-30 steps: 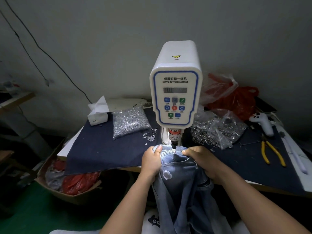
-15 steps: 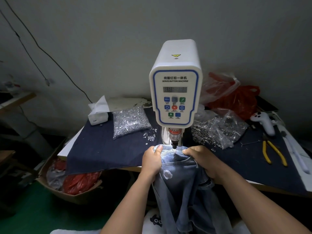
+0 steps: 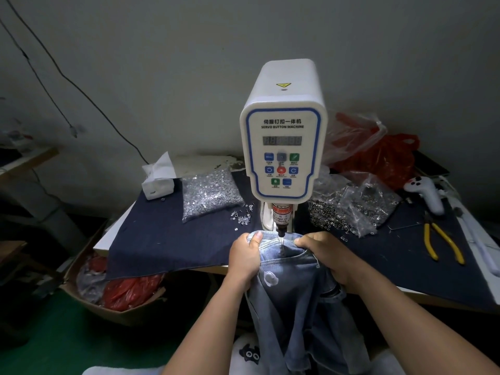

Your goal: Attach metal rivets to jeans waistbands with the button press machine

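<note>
The jeans (image 3: 292, 293), soft and limp, hang off the bench (image 3: 167, 239) edge; left hand (image 3: 244, 259) and right hand (image 3: 328, 255) fingers grip the stiffer waistband (image 3: 276, 239) taut beneath the press punch (image 3: 281, 232).

The grey digital display (image 3: 282, 140) on the white button press machine (image 3: 282, 131) is unreadably dim; the light blue denim jeans (image 3: 300, 307) run off the bottom edge.
</note>
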The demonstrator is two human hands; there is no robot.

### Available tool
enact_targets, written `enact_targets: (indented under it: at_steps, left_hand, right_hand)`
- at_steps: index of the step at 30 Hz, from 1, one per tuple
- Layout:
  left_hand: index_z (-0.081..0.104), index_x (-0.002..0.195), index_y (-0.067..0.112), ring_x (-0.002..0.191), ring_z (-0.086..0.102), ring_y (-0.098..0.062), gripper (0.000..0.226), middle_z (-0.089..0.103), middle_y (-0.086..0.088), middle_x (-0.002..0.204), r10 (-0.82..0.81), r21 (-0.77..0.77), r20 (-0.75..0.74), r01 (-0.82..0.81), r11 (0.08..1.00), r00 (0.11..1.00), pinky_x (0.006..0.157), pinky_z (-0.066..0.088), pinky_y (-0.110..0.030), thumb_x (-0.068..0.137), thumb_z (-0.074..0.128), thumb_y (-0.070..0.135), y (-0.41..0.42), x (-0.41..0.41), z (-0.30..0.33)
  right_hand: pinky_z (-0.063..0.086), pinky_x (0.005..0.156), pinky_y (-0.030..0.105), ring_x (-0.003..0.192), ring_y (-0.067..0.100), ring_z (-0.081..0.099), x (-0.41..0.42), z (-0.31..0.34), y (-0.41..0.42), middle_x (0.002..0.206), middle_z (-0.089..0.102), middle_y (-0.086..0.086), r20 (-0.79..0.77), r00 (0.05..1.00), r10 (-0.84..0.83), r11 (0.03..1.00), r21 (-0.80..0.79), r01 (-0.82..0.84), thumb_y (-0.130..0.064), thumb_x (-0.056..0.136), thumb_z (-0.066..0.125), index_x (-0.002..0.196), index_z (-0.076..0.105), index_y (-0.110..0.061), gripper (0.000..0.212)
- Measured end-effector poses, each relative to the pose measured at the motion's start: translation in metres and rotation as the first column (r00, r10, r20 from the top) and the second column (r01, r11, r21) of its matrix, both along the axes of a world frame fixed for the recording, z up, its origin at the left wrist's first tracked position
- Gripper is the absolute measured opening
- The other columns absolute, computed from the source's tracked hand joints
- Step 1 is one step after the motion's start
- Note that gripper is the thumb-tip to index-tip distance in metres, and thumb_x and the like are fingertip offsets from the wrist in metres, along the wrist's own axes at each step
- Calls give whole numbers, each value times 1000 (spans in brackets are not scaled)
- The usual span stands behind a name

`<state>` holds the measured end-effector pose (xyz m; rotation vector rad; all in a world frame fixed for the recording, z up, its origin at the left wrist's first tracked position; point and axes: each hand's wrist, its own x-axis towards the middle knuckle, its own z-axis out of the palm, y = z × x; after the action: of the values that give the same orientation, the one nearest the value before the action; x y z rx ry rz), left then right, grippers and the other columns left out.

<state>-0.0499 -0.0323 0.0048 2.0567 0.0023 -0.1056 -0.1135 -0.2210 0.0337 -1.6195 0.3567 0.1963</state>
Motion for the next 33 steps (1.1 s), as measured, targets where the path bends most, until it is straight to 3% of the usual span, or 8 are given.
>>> enact_targets:
  at_steps: [10,14,17,21,25,27,31,33]
  left_hand:
    - [67,94,3,92,65,-30,36,71,-8,91,6,-12,-14,-6,1000,1000,77,45,-38,107,55,35,-1,0,-3]
    - [73,100,10,96,69,-22,31,74,-2,97,-13,-69,-47,10,998,999,86,52,-38,107,55,35,0,-1,0]
    - [80,105,20,99,74,-17,29,80,3,99,-95,-234,-144,59,970,985,83,58,-30,108,54,33,3,-7,6]
    - [81,107,20,96,77,-24,34,80,-10,106,-253,-504,-351,45,862,902,72,60,-30,109,52,37,7,-20,20]
    - [78,116,12,111,73,-36,37,75,-23,119,-423,-621,-368,120,775,828,91,61,-43,109,53,38,15,-29,27]
    - [77,121,14,116,71,-34,36,74,-21,122,-472,-622,-351,175,763,809,96,59,-42,108,53,39,18,-35,28]
    - [76,121,11,117,71,-33,39,74,-19,123,-500,-603,-296,247,758,813,95,59,-39,107,55,41,25,-46,28]
    - [76,120,8,117,70,-36,44,75,-19,121,-524,-559,-261,315,767,811,101,57,-45,105,59,46,28,-48,29]
  right_hand:
    - [43,58,28,64,21,55,-2,-2,1,71,59,14,-23,1000,-2,999,34,3,-16,88,63,74,63,-12,15]
    - [43,65,33,72,26,56,-4,3,1,79,60,19,-38,999,9,995,100,-5,-18,85,64,82,66,-8,10]
    - [49,74,37,80,27,65,-4,4,0,91,70,21,-55,997,49,982,183,-38,-26,85,67,88,74,-4,24]
    - [46,108,49,117,38,65,-10,0,-2,123,68,26,-46,992,116,926,367,-92,-36,90,75,120,71,1,47]
    - [44,89,44,100,41,59,-25,-5,-9,116,63,38,-39,983,179,913,378,-151,-33,86,77,111,67,15,55]
    - [51,88,39,101,40,66,-30,-3,-8,118,66,36,-23,971,237,891,404,-208,-32,83,79,110,71,11,51]
    - [50,105,48,119,39,64,-40,7,-8,126,66,28,65,929,364,851,382,-360,-30,85,79,119,70,6,51]
    - [46,108,54,117,42,61,-44,11,-11,126,63,34,73,927,368,854,368,-368,-30,72,90,119,66,14,69]
